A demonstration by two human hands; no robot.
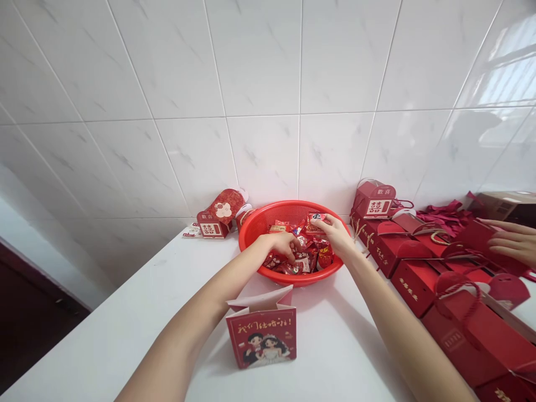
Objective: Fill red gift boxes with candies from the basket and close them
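Observation:
A red plastic colander basket (251, 229) holds several wrapped candies (302, 265), mostly in red wrappers. My left hand (283, 244) reaches into it from the left, its fingers curled down among the candies; what they grip, if anything, is hidden. On the basket's right side, my right hand (337, 234) pinches a red candy packet (315, 224) with a black character on a white patch. Nearer to me, between my forearms, an upright red paper gift box (268, 338) stands with its top flaps open and a cartoon bride and groom on its front.
Red gift boxes (444, 290) crowd the table's right side. Another person's hand (513, 243) holds a dark red piece there. Small red boxes (213, 226) stand left of the basket. Behind are a tiled wall (263, 156), red ribbons (446, 218) and a brown carton (498, 204).

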